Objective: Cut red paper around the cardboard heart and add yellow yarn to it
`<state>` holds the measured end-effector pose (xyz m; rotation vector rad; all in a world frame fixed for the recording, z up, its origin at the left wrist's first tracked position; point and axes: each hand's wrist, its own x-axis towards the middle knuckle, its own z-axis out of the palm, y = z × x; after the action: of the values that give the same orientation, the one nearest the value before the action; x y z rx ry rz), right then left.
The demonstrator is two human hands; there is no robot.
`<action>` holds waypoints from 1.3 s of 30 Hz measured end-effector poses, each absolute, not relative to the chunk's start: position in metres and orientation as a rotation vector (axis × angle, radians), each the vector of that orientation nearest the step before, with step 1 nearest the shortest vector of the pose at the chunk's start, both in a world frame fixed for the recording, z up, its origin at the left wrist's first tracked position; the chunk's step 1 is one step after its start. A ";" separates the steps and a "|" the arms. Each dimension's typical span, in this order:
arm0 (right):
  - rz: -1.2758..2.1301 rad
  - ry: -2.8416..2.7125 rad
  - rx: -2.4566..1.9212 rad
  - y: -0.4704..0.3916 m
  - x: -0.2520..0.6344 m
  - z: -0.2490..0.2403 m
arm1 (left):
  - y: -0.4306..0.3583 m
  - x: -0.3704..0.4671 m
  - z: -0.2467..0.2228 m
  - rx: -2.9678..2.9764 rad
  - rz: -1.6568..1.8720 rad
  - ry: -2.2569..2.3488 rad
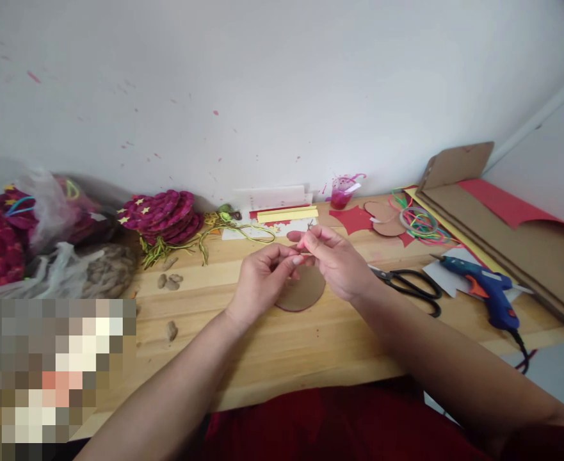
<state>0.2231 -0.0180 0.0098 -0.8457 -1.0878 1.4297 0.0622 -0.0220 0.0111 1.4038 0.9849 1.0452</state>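
Observation:
Both hands meet over the middle of the table, fingertips close together. My left hand [265, 275] is closed in a pinch, and so is my right hand [337, 259]. Between them runs a thin dark strand [305, 253], mostly covered by the fingers; its exact kind is too small to tell. A dark thin end sticks up above the right fingertips. Below the hands a round cardboard disc [303, 294] with a dark edge lies flat on the wooden table [272, 365]. Black-handled scissors [413, 285] lie beside my right wrist.
A blue glue gun [497, 298] and cardboard sheets [507, 237] are at right. Behind stand a cup of pink paint [342, 193], red paper [353, 219] and coloured cords [423, 224]. Left are stacked purple discs [166, 216], peanuts [170, 282] and a plastic bag [70, 269].

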 end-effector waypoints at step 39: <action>1.541 -1.108 -0.727 -0.016 0.228 0.012 | -0.018 0.060 0.010 1.228 1.183 0.594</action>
<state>0.2279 -0.0163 0.0123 -0.7272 -1.1083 1.5412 0.0599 -0.0182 0.0100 1.2275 0.5940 1.1834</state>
